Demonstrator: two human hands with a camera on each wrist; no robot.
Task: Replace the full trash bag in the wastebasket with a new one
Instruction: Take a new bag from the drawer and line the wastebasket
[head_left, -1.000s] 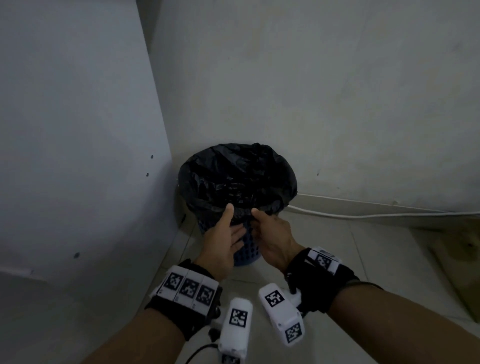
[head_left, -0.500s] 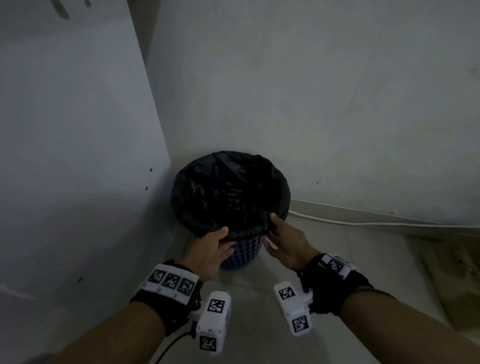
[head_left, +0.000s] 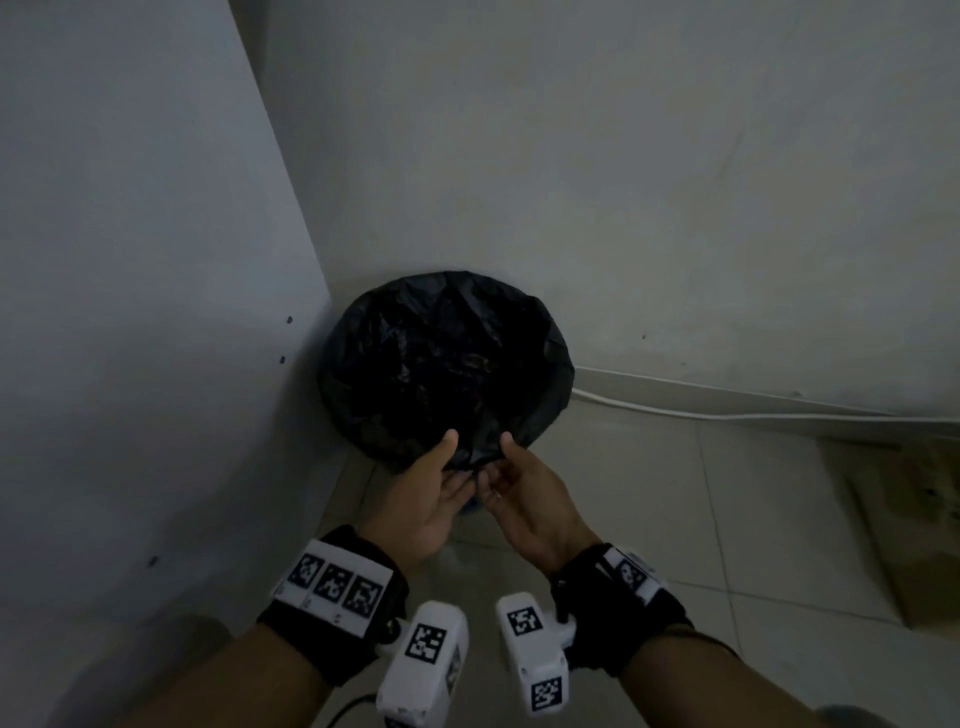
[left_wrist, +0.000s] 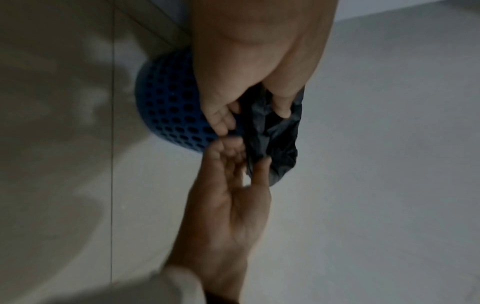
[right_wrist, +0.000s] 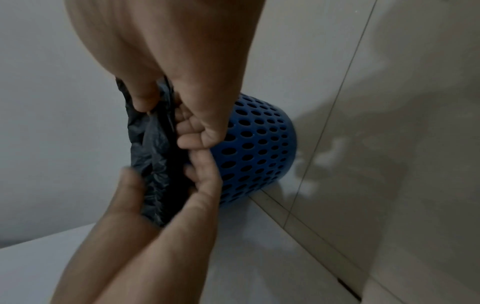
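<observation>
The bag (head_left: 441, 358) is thin black plastic film, crinkled and faintly glossy. It lines the wastebasket (left_wrist: 171, 109) and folds outward over the rim all round. The wastebasket is a round blue plastic tub with rows of round holes through its wall. It stands on the floor (head_left: 649, 519) in the far left corner, close to the white panel (head_left: 130, 260) at left and to the far wall (head_left: 623, 156).

The floor is pale smooth tile with thin joints. A white cable (head_left: 727, 413) runs along the foot of the far wall, to the right of the wastebasket.

The left hand (head_left: 431, 499) and the right hand (head_left: 524, 493) meet at the near edge of the rim, fingertips close together. Each hand pinches the folded-over bag film, thumb on the upper side and fingers curled beneath. The film bunches into dark pleats between the two hands.

From the head view the bag covers almost all of the wastebasket; only a sliver of blue shows below the hands. The interior of the bag is too dark to show any contents. The wrist views show only the lower wall of the wastebasket, and the rim is hidden under the film. A brown object at the far right edge of the floor is blurred and cannot be identified.
</observation>
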